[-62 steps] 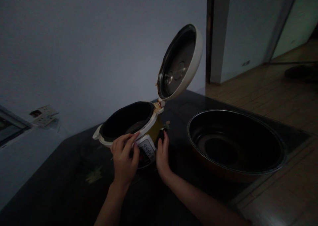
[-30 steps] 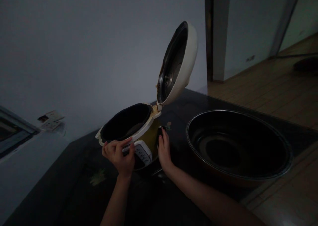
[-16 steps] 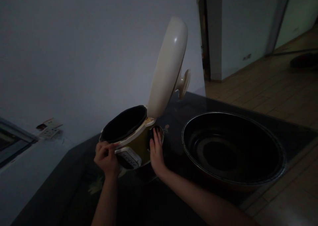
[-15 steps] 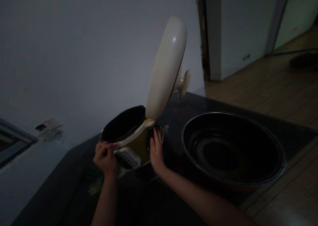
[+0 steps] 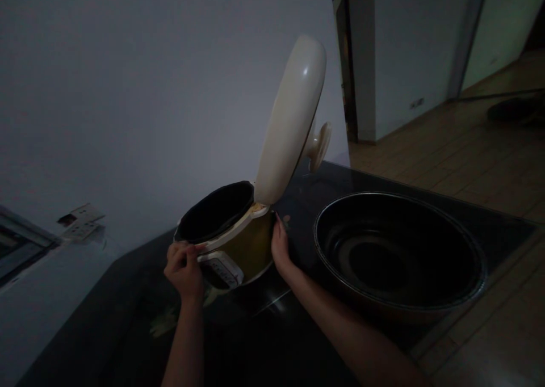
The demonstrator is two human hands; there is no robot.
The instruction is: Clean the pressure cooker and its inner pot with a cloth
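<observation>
Cream cooker (image 5: 249, 249), left hand (image 5: 184, 269) gripping, right hand (image 5: 280, 249) flat

left hand (image 5: 184, 268) curled, pinching, right hand (image 5: 280, 249) flat, fingers straight

No legible text, number or brand. Faint marks beside the buttons on the panel (image 5: 222, 269) at the front of the cooker (image 5: 252, 246), too dim and small to read. Likewise the wall sockets (image 5: 80, 221) at far left: blurred, unreadable.

dim room | grey wall (image 5: 128, 63) | wood floor (image 5: 468, 148) | dark table (image 5: 106, 330)
</observation>
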